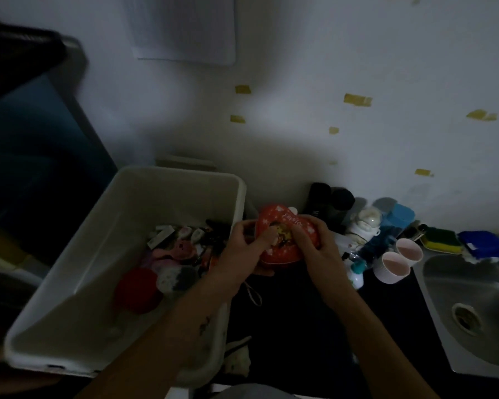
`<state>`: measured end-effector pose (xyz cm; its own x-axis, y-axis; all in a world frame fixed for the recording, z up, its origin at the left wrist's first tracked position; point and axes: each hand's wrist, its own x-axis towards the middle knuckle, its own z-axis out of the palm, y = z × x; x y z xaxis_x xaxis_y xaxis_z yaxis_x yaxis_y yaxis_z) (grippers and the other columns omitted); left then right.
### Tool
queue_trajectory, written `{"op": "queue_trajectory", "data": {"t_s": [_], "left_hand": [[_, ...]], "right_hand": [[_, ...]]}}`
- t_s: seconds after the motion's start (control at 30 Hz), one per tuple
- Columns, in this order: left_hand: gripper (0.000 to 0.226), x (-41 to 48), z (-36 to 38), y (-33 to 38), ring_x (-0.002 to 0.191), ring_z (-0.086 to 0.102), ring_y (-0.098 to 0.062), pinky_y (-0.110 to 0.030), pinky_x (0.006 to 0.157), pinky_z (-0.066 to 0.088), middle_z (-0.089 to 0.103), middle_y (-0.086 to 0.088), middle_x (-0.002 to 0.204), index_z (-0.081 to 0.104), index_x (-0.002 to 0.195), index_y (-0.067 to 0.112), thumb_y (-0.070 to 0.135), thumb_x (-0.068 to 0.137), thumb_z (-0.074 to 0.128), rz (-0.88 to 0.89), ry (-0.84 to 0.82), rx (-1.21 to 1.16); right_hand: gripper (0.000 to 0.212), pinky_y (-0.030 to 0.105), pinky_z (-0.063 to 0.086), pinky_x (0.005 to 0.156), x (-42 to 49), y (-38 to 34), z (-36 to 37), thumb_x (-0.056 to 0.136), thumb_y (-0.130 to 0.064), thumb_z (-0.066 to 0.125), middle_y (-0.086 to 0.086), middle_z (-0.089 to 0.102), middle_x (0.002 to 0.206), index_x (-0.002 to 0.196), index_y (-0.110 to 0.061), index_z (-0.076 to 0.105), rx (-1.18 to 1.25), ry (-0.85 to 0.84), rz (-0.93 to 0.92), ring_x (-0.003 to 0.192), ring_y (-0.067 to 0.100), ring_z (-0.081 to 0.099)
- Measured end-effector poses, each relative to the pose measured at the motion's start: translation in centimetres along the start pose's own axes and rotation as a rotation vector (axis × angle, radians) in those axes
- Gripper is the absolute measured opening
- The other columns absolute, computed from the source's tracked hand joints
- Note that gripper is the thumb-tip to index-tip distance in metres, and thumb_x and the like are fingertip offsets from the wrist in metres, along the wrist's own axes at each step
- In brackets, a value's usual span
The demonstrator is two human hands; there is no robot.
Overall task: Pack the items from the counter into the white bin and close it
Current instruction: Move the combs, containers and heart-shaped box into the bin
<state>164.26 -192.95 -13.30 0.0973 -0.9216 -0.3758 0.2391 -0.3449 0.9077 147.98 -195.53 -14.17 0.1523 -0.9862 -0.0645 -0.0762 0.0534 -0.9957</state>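
Observation:
A red heart-shaped tin (283,226) with white stars and a picture on its lid hangs just right of the white bin (182,174), above the dark counter. My left hand (242,249) grips its left edge, thumb on the lid. My right hand (320,243) holds its right edge with curled fingers. Inside the open bin lie a red round thing (139,289), pink and grey soft items (173,263) and several small packets. No bin lid can be made out.
Right of the tin stand two black containers (329,203), a white bottle (366,223), a blue object (398,214) and two pink-lined cups (398,260). Sponges (441,240) lie beside a steel sink (473,312). A looped cord (254,295) lies on the counter. The scene is dim.

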Motion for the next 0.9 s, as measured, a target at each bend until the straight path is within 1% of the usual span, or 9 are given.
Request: {"op": "queue_trajectory", "data": {"t_s": [0.1, 0.17, 0.3, 0.47, 0.53, 0.67, 0.73, 0.83, 0.9], "left_hand": [[0.056, 0.0, -2.6, 1.3, 0.093, 0.07, -0.018, -0.033, 0.058, 0.058, 0.064, -0.001, 0.114, 0.046, 0.126, 0.027, 0.048, 0.08, 0.072, 0.019, 0.026, 0.042], [0.052, 0.1, -4.7, 1.9, 0.086, 0.071, -0.011, -0.031, 0.061, 0.06, 0.066, 0.003, 0.11, 0.049, 0.124, 0.026, 0.048, 0.082, 0.071, 0.046, 0.055, 0.084], [0.049, 0.1, -9.0, 2.3, 0.098, 0.069, -0.018, -0.041, 0.084, 0.059, 0.066, 0.0, 0.114, 0.053, 0.121, 0.026, 0.048, 0.081, 0.07, 0.022, 0.091, 0.103], [0.051, -0.2, -13.9, 2.0, 0.098, 0.067, -0.015, -0.031, 0.079, 0.059, 0.065, -0.001, 0.116, 0.051, 0.127, 0.024, 0.045, 0.084, 0.069, 0.026, 0.14, 0.145], [0.052, -0.1, -15.6, 1.5, 0.1, 0.066, -0.017, -0.036, 0.083, 0.058, 0.064, -0.002, 0.117, 0.05, 0.128, 0.025, 0.046, 0.084, 0.068, -0.008, 0.155, 0.186], [0.059, -0.1, -18.9, -0.4, 0.105, 0.064, -0.02, -0.039, 0.088, 0.056, 0.062, -0.002, 0.123, 0.046, 0.133, 0.026, 0.048, 0.083, 0.068, -0.068, 0.156, 0.286], [0.064, -0.3, -19.9, -1.6, 0.107, 0.063, -0.02, -0.04, 0.092, 0.055, 0.06, -0.001, 0.125, 0.046, 0.132, 0.028, 0.051, 0.077, 0.07, -0.088, 0.167, 0.349], [0.068, -0.5, -21.1, -3.5, 0.105, 0.063, -0.021, -0.034, 0.082, 0.057, 0.06, -0.005, 0.125, 0.041, 0.137, 0.027, 0.048, 0.078, 0.069, -0.197, 0.148, 0.378], [0.065, -0.6, -21.7, -4.4, 0.099, 0.063, -0.015, -0.02, 0.066, 0.05, 0.063, -0.001, 0.117, 0.038, 0.141, 0.026, 0.04, 0.084, 0.065, -0.238, 0.098, 0.433]], "right_hand": [[0.033, 0.016, 0.056, 0.07, 0.7, -1.5, 2.7, 0.083, -0.057, 0.061, -0.013, 0.055, 0.12, 0.115, -0.051, 0.054, -0.01, -0.047, 0.006, 0.097, 0.003, 0.065], [0.026, 0.012, 0.054, 0.066, 1.1, -2.3, 4.7, 0.085, -0.054, 0.062, -0.013, 0.057, 0.117, 0.111, -0.051, 0.055, -0.023, -0.076, -0.006, 0.091, -0.004, 0.065], [0.019, 0.014, 0.054, 0.064, 1.6, -2.7, 8.8, 0.088, -0.047, 0.063, -0.014, 0.059, 0.111, 0.104, -0.054, 0.055, 0.006, -0.138, 0.026, 0.087, -0.007, 0.066], [0.034, 0.013, 0.053, 0.062, 1.5, -2.0, 13.6, 0.087, -0.043, 0.066, -0.008, 0.058, 0.111, 0.117, -0.039, 0.05, -0.009, -0.188, 0.147, 0.089, 0.007, 0.067], [0.045, 0.014, 0.054, 0.06, 1.6, -1.6, 15.1, 0.085, -0.038, 0.069, -0.01, 0.055, 0.108, 0.124, -0.033, 0.047, -0.062, -0.215, 0.183, 0.091, 0.009, 0.064], [0.06, 0.03, 0.058, 0.079, 1.5, -0.3, 18.4, 0.082, -0.04, 0.072, 0.002, 0.054, 0.12, 0.131, -0.025, 0.04, -0.174, -0.244, 0.314, 0.102, 0.018, 0.062], [0.067, 0.032, 0.057, 0.079, 1.2, 0.6, 19.6, 0.08, -0.046, 0.072, 0.005, 0.053, 0.121, 0.132, -0.022, 0.038, -0.266, -0.254, 0.418, 0.103, 0.021, 0.061], [0.051, 0.026, 0.053, 0.061, 0.4, 2.0, 20.9, 0.077, -0.051, 0.071, -0.003, 0.056, 0.103, 0.116, -0.032, 0.044, -0.303, -0.328, 0.538, 0.088, 0.015, 0.061], [0.055, 0.025, 0.051, 0.055, -0.2, 2.8, 21.4, 0.077, -0.057, 0.069, -0.006, 0.056, 0.103, 0.121, -0.033, 0.046, -0.354, -0.397, 0.574, 0.083, 0.011, 0.058]]}}
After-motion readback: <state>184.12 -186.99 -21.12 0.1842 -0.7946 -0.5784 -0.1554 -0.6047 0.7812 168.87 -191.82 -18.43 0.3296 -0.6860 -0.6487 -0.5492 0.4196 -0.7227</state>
